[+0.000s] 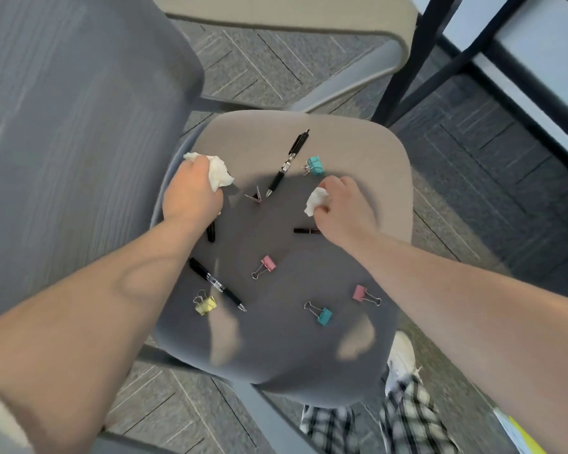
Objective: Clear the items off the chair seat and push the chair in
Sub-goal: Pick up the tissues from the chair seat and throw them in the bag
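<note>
The grey padded chair seat [276,348] carries scattered stationery and two wads of crumpled white tissue. The larger tissue wad [219,173] is clenched in the left hand [191,194] at the seat's left edge, paper bulging out past the knuckles on both sides. The smaller tissue wad [315,200] is pinched in the fingers of the right hand [343,208] nearer the seat's middle right.

Between the two hands lie a black click pen [287,162] pointing diagonally and a small dark binder clip [255,195]. A teal binder clip [315,166] sits just beyond the right hand, and a short dark pen-like piece [305,230] pokes out from under that hand. Another dark piece [211,231] shows below the left wrist.

Nearer the person lie a second black pen [217,284], a yellow binder clip [205,304] just beside it, a pink binder clip [265,265], another pink clip [363,293] and a second teal clip [322,314]. The grey mesh chair back [63,126] stands to the left.
</note>
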Demonstrator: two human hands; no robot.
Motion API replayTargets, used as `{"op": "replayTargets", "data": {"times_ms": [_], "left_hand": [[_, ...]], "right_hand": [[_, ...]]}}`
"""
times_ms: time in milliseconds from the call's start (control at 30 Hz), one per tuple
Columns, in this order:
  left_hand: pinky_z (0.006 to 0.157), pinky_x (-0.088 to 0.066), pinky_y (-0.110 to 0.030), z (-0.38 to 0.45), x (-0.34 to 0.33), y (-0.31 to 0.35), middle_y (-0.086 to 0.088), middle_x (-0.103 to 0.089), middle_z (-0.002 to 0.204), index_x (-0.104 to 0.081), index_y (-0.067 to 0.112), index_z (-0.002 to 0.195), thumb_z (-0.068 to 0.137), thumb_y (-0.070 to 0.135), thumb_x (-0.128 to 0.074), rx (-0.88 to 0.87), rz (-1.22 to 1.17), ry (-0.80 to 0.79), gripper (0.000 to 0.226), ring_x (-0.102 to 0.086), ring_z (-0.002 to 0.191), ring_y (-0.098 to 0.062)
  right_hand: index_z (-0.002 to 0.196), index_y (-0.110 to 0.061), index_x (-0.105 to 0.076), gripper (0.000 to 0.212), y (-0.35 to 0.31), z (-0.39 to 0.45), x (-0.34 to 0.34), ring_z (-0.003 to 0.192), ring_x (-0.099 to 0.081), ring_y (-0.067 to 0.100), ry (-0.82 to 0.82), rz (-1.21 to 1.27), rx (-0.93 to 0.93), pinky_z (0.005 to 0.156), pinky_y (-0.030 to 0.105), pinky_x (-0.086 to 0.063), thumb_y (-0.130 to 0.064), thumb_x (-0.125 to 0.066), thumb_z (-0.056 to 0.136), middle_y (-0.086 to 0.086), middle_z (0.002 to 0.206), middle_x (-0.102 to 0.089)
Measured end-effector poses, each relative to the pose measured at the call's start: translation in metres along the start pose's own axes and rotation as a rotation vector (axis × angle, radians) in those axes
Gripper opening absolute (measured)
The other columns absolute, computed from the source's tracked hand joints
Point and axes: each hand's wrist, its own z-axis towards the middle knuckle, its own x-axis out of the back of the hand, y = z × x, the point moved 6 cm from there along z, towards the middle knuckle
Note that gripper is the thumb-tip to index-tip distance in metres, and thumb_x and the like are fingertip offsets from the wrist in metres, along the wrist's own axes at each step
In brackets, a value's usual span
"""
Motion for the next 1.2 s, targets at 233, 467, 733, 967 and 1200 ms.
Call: {"op": "replayTargets", "data": {"times_ms": [233, 467, 733, 967, 1200], "left_hand": [[0.071, -0.048, -0.038, -0.044, -0.005, 0.086, -0.009, -0.059, 0.109, -0.056, 0.016, 0.108, 0.079, 0.016, -0.048, -0.14, 0.026, -0.119, 0.029, -0.059, 0.097, -0.036], [0.073, -0.045, -0.038, -0.113, -0.015, 0.18, -0.01, -0.055, 0.117, -0.05, 0.012, 0.113, 0.085, 0.016, -0.05, -0.305, 0.093, -0.211, 0.028, -0.055, 0.104, -0.035], [0.077, -0.05, -0.043, -0.199, -0.074, 0.325, -0.011, -0.057, 0.112, -0.05, 0.011, 0.111, 0.084, 0.017, -0.053, -0.547, 0.159, -0.375, 0.028, -0.057, 0.103, -0.036], [0.078, -0.045, -0.038, -0.32, -0.155, 0.473, -0.009, -0.056, 0.117, -0.049, 0.012, 0.118, 0.087, 0.014, -0.052, -0.801, 0.264, -0.59, 0.031, -0.056, 0.106, -0.031], [0.077, -0.047, -0.036, -0.456, -0.237, 0.577, -0.009, -0.059, 0.118, -0.043, 0.014, 0.127, 0.088, 0.01, -0.047, -0.894, 0.354, -0.79, 0.039, -0.059, 0.106, -0.031]], "right_hand": [[0.088, -0.02, -0.05, 0.017, 0.023, -0.022, 0.039, 0.091, -0.054, 0.028, 0.046, 0.1, -0.026, 0.069, 0.035, -0.046, -0.01, -0.042, 0.077, 0.006, 0.101, -0.059], [0.103, 0.0, -0.054, 0.023, 0.084, -0.069, 0.07, 0.095, -0.053, 0.038, 0.106, 0.105, -0.067, 0.068, 0.034, -0.037, -0.001, -0.048, 0.081, 0.021, 0.105, -0.055], [0.116, -0.011, -0.055, 0.03, 0.238, -0.167, 0.126, 0.088, -0.054, 0.028, 0.186, 0.172, -0.262, 0.067, 0.031, -0.04, -0.009, -0.049, 0.088, 0.013, 0.115, -0.057], [0.116, -0.006, -0.053, 0.029, 0.434, -0.313, 0.14, 0.108, -0.054, 0.037, 0.253, 0.217, -0.662, 0.08, 0.038, -0.045, -0.011, -0.049, 0.088, 0.02, 0.12, -0.056], [0.113, -0.002, -0.055, 0.026, 0.573, -0.456, 0.139, 0.103, -0.057, 0.039, 0.381, 0.406, -0.992, 0.072, 0.034, -0.039, -0.012, -0.047, 0.09, 0.022, 0.115, -0.06]]}}
